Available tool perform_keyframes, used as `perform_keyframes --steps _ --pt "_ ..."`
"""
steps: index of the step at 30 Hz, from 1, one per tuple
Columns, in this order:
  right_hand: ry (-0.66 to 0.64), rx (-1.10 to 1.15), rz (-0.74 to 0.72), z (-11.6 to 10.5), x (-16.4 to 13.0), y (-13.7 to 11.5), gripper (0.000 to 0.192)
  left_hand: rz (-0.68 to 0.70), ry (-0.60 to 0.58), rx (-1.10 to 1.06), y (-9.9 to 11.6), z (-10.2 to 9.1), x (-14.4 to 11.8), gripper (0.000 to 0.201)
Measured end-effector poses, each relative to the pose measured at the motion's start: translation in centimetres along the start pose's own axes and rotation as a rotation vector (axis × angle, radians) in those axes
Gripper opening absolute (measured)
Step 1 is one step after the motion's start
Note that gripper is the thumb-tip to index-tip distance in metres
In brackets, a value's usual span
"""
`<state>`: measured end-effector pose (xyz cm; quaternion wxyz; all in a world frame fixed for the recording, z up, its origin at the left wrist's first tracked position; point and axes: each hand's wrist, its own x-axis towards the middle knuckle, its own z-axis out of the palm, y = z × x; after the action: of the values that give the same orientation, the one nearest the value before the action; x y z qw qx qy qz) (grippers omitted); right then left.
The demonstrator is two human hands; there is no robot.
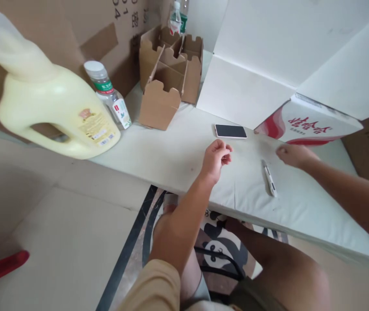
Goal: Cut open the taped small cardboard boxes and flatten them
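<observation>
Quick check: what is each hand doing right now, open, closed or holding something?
Left hand: loosely curled, holding nothing, above the white table.
Right hand: knuckles up, fingers hidden, grip cannot be told; slim white pen lies beside it.

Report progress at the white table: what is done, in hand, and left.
Done: a brown carton stands formed with dividers. In hand: nothing; the left hand hovers loosely curled, the right hand rests beside the pen. Left: the red-and-white box lies open, flaps spread.
</observation>
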<state>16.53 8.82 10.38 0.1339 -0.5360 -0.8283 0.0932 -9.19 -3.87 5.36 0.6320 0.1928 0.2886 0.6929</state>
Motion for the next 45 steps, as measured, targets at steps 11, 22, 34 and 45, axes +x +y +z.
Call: perform_keyframes --steps 11,22,34,45 --pt "-0.177 -0.072 -0.285 4.3 10.0 -30.1 0.058 0.247 0.377 -0.105 0.7 -1.1 1.2 0.015" --pt "-0.026 0.003 -0.14 5.0 7.0 -21.5 0.035 1.009 0.785 0.61 2.6 -3.7 0.3 0.022" --pt "0.552 0.336 -0.079 2.9 -14.3 -2.0 0.041 0.722 -0.237 0.644 -0.3 -1.6 1.0 0.043" --pt "0.609 0.698 -0.085 2.2 -11.0 -2.6 0.025 0.738 -0.289 0.677 -3.2 2.7 1.8 0.04"
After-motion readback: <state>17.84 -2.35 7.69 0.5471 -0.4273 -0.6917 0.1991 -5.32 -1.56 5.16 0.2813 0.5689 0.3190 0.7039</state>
